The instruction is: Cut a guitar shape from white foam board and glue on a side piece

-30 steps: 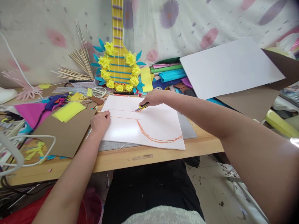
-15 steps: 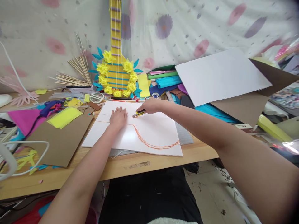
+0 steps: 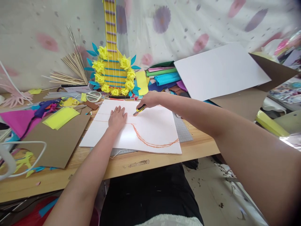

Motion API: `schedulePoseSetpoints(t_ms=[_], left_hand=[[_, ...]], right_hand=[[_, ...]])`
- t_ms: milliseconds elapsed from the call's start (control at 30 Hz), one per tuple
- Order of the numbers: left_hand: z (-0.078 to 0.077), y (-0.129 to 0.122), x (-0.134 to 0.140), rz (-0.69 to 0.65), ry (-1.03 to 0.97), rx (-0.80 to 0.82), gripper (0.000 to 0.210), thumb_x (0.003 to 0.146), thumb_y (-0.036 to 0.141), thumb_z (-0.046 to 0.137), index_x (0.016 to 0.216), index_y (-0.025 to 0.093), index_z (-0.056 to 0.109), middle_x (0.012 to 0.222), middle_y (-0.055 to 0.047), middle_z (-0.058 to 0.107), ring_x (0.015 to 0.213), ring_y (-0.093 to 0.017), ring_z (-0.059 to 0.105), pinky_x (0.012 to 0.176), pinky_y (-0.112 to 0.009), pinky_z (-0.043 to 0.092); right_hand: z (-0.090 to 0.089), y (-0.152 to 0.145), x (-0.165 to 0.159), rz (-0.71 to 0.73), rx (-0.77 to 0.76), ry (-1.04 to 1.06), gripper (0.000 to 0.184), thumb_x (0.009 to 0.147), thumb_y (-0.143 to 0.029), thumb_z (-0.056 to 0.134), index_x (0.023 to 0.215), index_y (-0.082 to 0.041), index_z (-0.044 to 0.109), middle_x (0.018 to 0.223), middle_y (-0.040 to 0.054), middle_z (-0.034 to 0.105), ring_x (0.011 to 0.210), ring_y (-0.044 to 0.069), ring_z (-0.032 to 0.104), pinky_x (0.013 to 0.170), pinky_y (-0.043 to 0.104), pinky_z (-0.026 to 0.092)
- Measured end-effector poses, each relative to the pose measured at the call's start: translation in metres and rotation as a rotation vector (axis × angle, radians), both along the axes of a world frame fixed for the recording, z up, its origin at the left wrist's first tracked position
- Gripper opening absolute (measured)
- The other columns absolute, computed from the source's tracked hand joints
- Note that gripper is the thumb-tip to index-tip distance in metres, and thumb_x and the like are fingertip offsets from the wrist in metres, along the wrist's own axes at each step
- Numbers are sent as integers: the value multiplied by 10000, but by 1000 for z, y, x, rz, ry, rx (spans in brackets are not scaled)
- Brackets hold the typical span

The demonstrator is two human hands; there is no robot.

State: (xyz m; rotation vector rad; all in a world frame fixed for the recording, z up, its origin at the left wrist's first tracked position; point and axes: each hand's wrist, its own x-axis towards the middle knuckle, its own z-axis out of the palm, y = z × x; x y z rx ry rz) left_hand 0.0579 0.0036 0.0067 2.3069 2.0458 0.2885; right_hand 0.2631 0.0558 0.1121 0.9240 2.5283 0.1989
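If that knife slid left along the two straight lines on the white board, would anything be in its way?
Yes: the left grip lies flat on the white board, covering part of both straight lines, just left of the knife in the right grip. Farther left, nothing visible covers them.

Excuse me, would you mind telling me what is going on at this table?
A person's right hand grips a yellow utility knife, its blade pointing at a straight orange line on a white board. The left hand lies flat on the board. The board, which also carries an orange curve, lies over a grey mat on the wooden table. Behind it stands a yellow guitar-shaped piece trimmed with yellow flowers.
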Motion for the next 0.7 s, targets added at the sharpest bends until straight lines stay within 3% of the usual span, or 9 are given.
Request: schedulePoseSetpoints(t_ms=[233, 700], left_hand=[[-2, 0, -1, -1, -10, 7, 526, 930, 350, 285, 1386, 137, 436, 1500, -101, 332, 1403, -236, 256, 1153, -434, 188], [0, 1, -1, 0, -21, -23, 523, 926, 364, 298, 1383, 156, 444, 1503, -88, 332, 1406, -230, 249, 1155, -422, 176]], right_hand=[[0, 7, 4, 106, 28, 14, 418, 859, -283, 470, 1236, -441, 558, 1016, -24, 703, 799, 152, 607, 640, 266, 316], [-9, 19, 17, 127, 35, 33, 404, 874, -311, 450, 1246, -424, 560, 1060, -31, 701, 802, 142, 605, 612, 257, 296]])
